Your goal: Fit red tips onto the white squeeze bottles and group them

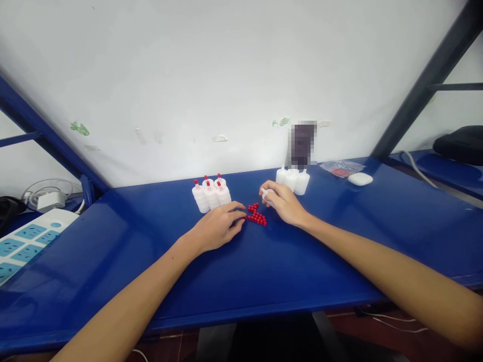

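My left hand (219,226) reaches to the left edge of a cluster of small red caps (257,218). Its thumb and a fingertip close around one red cap (244,217). In my right hand (285,201) is a small white squeeze bottle (269,197), tilted, its bare nozzle pointing up and left; the fingers hide part of it. Behind my left hand stand several white bottles (213,196) with red caps on their nozzles. Beyond my right hand are a few white bottles (301,183) with uncapped nozzles.
A blue table (181,281) lies against a white wall. At the back right are a clear plastic bag (340,169) with red pieces inside and a white rounded case (360,179). A power strip (33,239) and charger (51,200) sit at left. Metal posts flank the table.
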A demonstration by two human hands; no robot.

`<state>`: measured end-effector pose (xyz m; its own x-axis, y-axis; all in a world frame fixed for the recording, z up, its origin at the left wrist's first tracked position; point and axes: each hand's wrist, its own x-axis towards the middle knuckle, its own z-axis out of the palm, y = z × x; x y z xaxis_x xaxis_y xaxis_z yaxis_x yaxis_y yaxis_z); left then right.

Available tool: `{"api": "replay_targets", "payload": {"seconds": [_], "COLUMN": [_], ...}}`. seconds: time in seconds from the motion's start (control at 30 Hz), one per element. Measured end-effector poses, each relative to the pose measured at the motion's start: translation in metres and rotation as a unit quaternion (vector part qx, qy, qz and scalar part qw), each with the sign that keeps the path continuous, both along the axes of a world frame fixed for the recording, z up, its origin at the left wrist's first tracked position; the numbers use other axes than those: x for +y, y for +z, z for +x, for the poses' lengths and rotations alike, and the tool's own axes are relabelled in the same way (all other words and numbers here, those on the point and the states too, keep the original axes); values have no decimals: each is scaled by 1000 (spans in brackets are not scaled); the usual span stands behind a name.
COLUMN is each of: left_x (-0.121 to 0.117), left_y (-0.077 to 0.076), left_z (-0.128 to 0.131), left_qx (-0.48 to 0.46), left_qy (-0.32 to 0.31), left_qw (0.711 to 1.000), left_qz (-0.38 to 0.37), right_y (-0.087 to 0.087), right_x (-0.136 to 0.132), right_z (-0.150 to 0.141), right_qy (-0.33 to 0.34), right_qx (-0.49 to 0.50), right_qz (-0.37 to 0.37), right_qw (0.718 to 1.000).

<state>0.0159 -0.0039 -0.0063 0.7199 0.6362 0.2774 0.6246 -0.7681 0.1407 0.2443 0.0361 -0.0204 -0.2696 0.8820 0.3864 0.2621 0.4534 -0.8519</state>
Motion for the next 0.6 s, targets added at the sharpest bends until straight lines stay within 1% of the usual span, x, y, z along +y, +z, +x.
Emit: {"api": "replay_targets", "payload": {"seconds": [0.13, 0.27, 0.6], "left_x": [0, 2, 2], "left_y": [-2, -5, -4], "left_z": [2, 4, 6], "left_qx": [-26, -23, -13], "left_qy": [-6, -23, -13], "left_qw": [1000, 999, 1000], "left_qz": [7, 17, 3], "right_y": [0, -1, 3], "right_x": [0, 0, -3], "right_z": [0, 0, 0], "right_qy": [1, 0, -4], "right_qx": [-10, -21, -61], "right_qz": [6, 15, 26], "right_qw": [1000, 1000, 998]}}
